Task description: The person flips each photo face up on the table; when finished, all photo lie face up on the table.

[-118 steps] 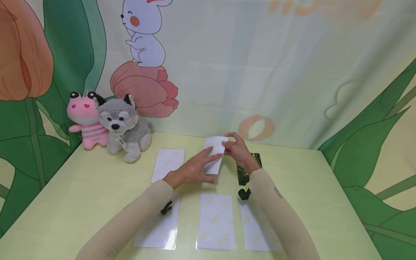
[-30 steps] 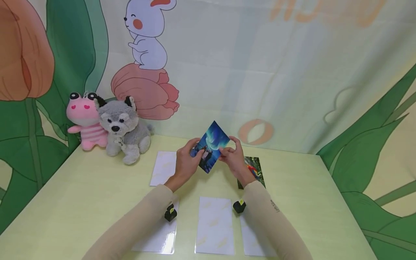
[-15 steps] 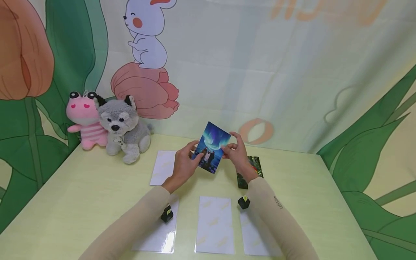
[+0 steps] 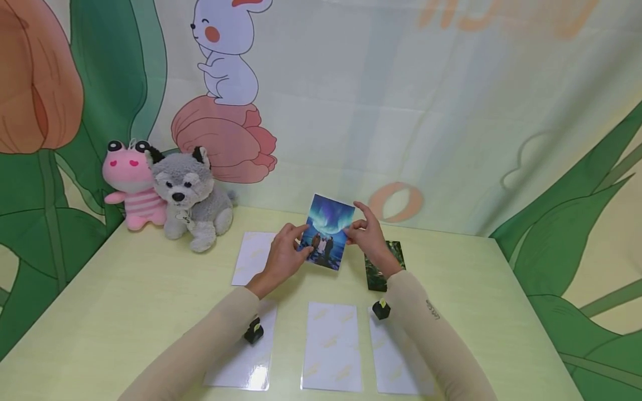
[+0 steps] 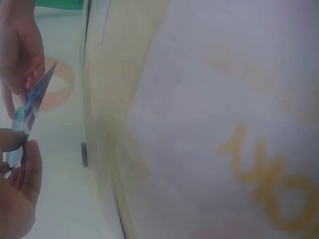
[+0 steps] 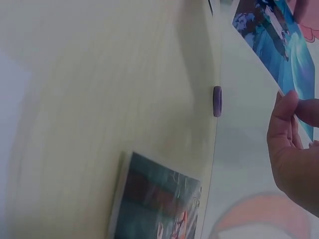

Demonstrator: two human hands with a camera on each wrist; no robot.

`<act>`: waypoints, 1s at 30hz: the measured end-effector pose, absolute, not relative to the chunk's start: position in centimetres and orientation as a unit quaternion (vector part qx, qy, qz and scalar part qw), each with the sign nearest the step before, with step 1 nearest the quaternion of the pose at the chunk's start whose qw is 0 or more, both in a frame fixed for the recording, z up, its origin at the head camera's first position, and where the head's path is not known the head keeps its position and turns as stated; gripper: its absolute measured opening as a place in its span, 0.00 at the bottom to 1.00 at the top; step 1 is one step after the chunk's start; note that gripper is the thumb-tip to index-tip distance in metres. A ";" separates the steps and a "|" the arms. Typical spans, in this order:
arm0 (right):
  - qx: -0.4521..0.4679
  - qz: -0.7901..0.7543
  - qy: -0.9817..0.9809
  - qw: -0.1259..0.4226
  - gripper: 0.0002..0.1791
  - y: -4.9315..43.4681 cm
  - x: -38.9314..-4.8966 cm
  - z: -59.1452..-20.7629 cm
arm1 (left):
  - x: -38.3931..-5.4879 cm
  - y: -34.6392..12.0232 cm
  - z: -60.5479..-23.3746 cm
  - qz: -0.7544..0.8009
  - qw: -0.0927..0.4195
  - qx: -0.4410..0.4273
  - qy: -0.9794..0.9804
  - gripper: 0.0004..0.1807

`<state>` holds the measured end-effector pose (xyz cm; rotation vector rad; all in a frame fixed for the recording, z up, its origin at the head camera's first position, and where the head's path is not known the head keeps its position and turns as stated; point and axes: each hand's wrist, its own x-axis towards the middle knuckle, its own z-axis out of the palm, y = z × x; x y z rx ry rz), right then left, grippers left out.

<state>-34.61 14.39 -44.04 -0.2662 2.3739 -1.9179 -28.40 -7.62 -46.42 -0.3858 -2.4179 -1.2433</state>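
A photo card [image 4: 326, 245] with a blue-green aurora and a few standing figures is held up over the far middle of the table, picture side facing me and slightly tilted. My left hand [image 4: 285, 255] pinches its left edge between thumb and fingers. At its right edge, my right hand [image 4: 370, 240] pinches it too, one finger raised in the head view. From the side, the left wrist view shows the card [image 5: 35, 102] as thin, between both hands. Just right of it on the table lies a dark green photo card [image 4: 375, 274], partly covered by my right forearm.
White laminated sheets [image 4: 331, 345] lie in a near row, with another sheet [image 4: 251, 259] at the back left. A plush husky [image 4: 188, 192] and a pink frog toy [image 4: 135, 189] sit at the far left. A small purple ring [image 6: 217, 101] stands near the back edge.
Earlier the card showed its white back; now the picture faces me. Over the last second it has turned from a diamond tilt to nearly upright, both hands still holding it.
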 end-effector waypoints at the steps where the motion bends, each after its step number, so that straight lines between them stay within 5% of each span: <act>1: -0.088 -0.621 0.778 0.041 0.43 14.5 -34.6 -44.1 | -28.4 -7.7 -46.5 -0.444 0.185 -0.138 -0.866 0.27; 20: -0.081 -0.482 0.865 0.112 0.44 14.6 -35.6 -44.8 | -28.1 -7.4 -46.6 -0.354 0.021 -0.122 -0.927 0.35; 30: -0.075 -0.358 0.925 0.100 0.41 14.4 -35.2 -45.6 | -28.0 -6.0 -47.0 -0.302 -0.030 -0.103 -0.947 0.22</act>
